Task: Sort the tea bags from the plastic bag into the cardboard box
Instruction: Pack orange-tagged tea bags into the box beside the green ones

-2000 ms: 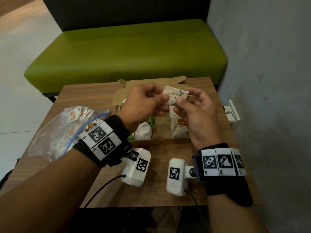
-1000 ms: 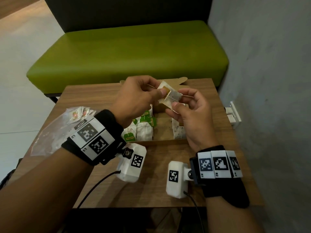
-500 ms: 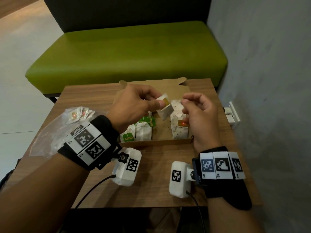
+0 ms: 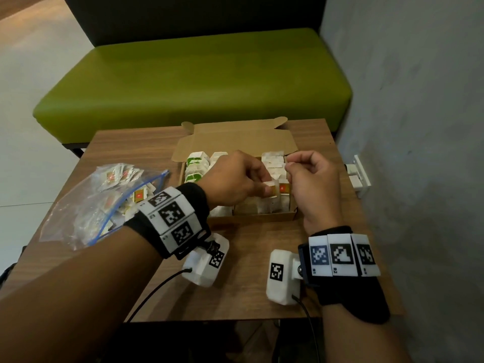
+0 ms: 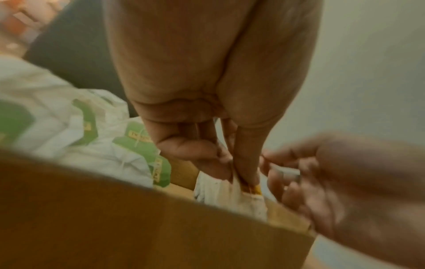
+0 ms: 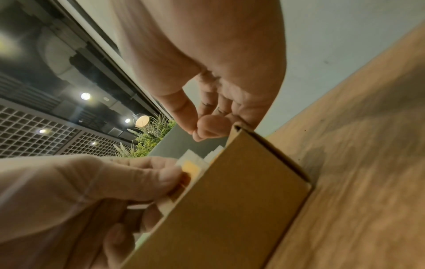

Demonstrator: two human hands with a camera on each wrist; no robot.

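An open cardboard box (image 4: pixel 251 218) (image 5: pixel 138 218) (image 6: pixel 230 200) sits mid-table with rows of tea bags, green-tagged ones (image 4: pixel 195 166) (image 5: pixel 128 145) on its left side. My left hand (image 4: pixel 267 188) (image 5: pixel 241 174) (image 6: pixel 174 174) pinches a white tea bag with an orange tag (image 4: pixel 273 191) (image 5: pixel 230 194) (image 6: pixel 192 163) and holds it low in the box's right row, beside another orange-tagged bag. My right hand (image 4: pixel 289 166) (image 6: pixel 202 131) hovers just above the box's right edge, thumb and forefinger tips pressed together with nothing visible between them. The clear plastic bag (image 4: pixel 99 205) with several tea bags lies on the left.
The small wooden table (image 4: pixel 248 284) stands against a grey wall (image 4: pixel 419 127) on the right, where a white wall fitting (image 4: pixel 358 176) sticks out. A green bench (image 4: pixel 196 74) lies behind the table. Bare tabletop lies in front of the box.
Both hands held the tea bag up over the box; the right hand let go, and the left hand has lowered the bag into the box's right row.
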